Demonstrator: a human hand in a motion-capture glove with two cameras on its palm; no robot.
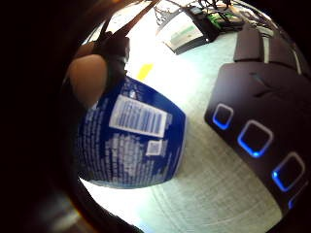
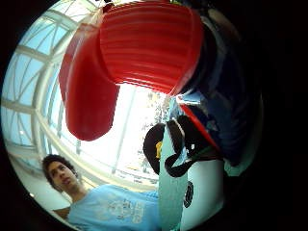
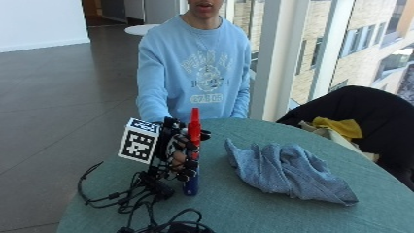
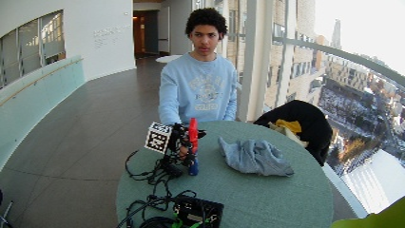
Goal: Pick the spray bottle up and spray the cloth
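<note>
Blue plastic forms the body of the spray bottle (image 3: 191, 186), which carries a tall red trigger head and stands upright with its base on or just above the round green table (image 3: 259, 208) — contact at the bottom cannot be told. The gloved right hand (image 3: 176, 154) is wrapped around the bottle's neck and upper body, fingers curled about it, so the bottle is held. The little-finger palm view shows the blue labelled body (image 1: 133, 138) close against the palm with the green tabletop behind it; the thumb-side view is filled by the ribbed red spray head (image 2: 144, 43).

Just beside the bottle, toward the window side of the table, lies the crumpled grey-blue cloth (image 3: 284, 170) in a loose heap, not touching the bottle. The nozzle appears to stand above the cloth's height, but which way it points is hard to tell.

As a judgement: the grasp is made and the pick-up is at most barely begun — still to do are lifting the bottle, turning the nozzle at the cloth and squeezing the trigger.

Beyond these, a black cased device (image 4: 197, 211) with cables sits at the near table edge, and a dark jacket (image 3: 362, 116) hangs over a chair.
</note>
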